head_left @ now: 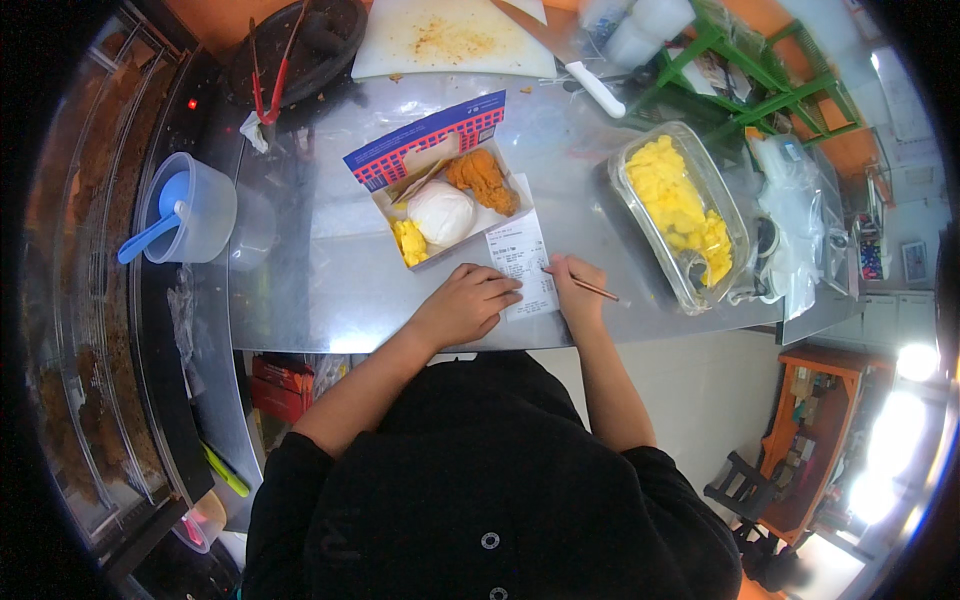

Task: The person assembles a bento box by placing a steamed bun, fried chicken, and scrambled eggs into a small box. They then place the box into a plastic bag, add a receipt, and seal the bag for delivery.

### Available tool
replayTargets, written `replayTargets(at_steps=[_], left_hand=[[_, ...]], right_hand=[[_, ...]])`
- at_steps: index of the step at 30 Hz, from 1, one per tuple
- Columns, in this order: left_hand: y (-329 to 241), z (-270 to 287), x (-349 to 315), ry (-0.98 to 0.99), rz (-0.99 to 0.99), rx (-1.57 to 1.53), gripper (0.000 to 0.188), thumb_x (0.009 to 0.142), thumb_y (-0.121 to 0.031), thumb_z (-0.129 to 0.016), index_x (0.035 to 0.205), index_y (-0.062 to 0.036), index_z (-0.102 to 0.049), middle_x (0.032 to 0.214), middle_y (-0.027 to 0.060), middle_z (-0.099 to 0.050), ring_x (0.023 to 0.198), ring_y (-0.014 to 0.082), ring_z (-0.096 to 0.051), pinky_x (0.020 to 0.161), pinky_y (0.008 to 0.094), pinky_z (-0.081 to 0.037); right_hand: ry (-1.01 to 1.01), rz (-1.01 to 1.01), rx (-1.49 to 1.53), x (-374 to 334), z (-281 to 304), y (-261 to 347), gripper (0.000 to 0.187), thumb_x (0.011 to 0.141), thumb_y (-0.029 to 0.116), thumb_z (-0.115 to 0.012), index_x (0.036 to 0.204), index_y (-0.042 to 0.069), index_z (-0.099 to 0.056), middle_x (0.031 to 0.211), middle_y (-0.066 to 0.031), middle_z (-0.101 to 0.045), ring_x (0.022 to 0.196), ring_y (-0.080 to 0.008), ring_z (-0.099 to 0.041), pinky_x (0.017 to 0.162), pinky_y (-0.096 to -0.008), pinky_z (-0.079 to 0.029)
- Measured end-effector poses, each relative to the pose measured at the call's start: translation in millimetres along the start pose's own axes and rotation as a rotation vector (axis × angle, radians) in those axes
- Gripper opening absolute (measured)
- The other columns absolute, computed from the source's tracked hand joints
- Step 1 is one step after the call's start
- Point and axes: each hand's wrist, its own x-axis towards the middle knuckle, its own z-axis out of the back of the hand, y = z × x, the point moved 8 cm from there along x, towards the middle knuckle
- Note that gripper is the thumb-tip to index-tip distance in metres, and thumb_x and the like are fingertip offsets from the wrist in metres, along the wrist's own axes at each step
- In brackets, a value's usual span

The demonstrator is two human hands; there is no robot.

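Note:
A white paper receipt (532, 292) lies on the metal table, its upper part against a food box. My left hand (462, 308) rests flat along the receipt's left edge, fingers stretched out and holding nothing. In my right hand (580, 288) is a slim brown pen (603, 292), its tip at the receipt's right side. Just beyond stands the open meal box (440, 262), its blue and red patterned lid (425, 140) raised. Inside are a piece of fried chicken (482, 180), a white wrapped mound (441, 212) and yellow scrambled egg (408, 243).
To the right stands a clear tub (688, 297) of scrambled egg. A knife (597, 88) lies beside the cutting board (400, 40) at the back. Red-handled tongs (270, 95) rest on a dark pan, left. A plastic tub (212, 215) holds blue scoops; a green rack (790, 95) stands back right.

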Motion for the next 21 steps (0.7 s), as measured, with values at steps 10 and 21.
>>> replayTargets(at_steps=[10, 21], left_hand=[[3, 0, 3, -0.001, 0.002, 0.029, 0.031, 0.076, -0.010, -0.062, 0.107, -0.0096, -0.066, 0.117, 0.0002, -0.061, 0.112, 0.0180, -0.053, 0.094, 0.0362, -0.040], [7, -3, 2, 0.026, 0.015, -0.003, 0.040, 0.074, -0.009, -0.062, 0.114, -0.0120, -0.064, 0.123, -0.0002, -0.059, 0.112, 0.0196, -0.052, 0.095, 0.0376, -0.040]], right_hand=[[-0.027, -0.041, 0.047, 5, 3, -1, 0.032, 0.091, 0.016, -0.058, 0.067, -0.003, -0.065, 0.056, -0.0105, -0.059, 0.048, -0.0128, -0.051, 0.049, -0.0306, -0.039], [0.031, 0.003, 0.009, 6, -6, -5, 0.030, 0.089, 0.014, -0.061, 0.065, -0.003, -0.061, 0.057, -0.0123, -0.059, 0.048, -0.0153, -0.050, 0.048, -0.0313, -0.039]])
